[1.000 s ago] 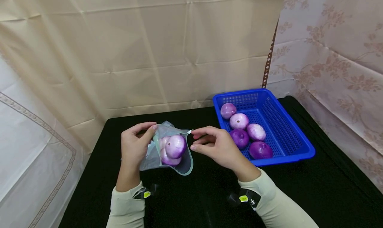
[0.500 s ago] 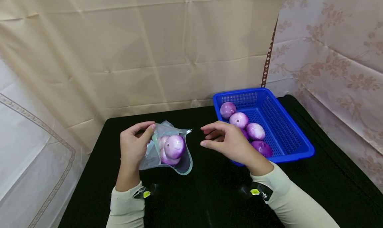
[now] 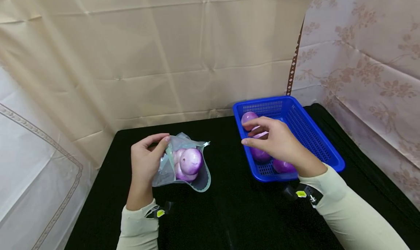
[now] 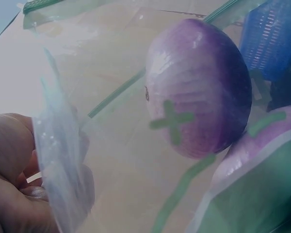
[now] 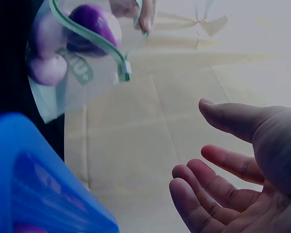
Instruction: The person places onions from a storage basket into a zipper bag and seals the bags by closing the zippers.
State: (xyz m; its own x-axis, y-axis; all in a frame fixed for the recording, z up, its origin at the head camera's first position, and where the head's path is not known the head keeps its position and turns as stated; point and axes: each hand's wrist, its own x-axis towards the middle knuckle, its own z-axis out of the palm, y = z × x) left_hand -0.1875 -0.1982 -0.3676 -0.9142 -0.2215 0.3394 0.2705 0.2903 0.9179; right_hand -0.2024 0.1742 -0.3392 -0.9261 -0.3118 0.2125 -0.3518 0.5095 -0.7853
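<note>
My left hand pinches the edge of a clear zip bag between thumb and fingers. Several purple onions sit inside the bag, whose mouth gapes. In the right wrist view a white slider shows on the bag's green zip strip. My right hand hovers over the left side of a blue basket, its fingers relaxed and apart, holding nothing. Below it lie several onions, some partly hidden by the hand. The left wrist view shows one onion close up through the plastic.
A black cloth covers the table. Behind it hangs a beige curtain, with a floral curtain at the right and a white cloth at the left. The basket's raised rim stands between the bag and the loose onions.
My right hand has left the bag's zip slider and moved right, over the blue basket's onions. The left hand and bag have stayed nearly still.
</note>
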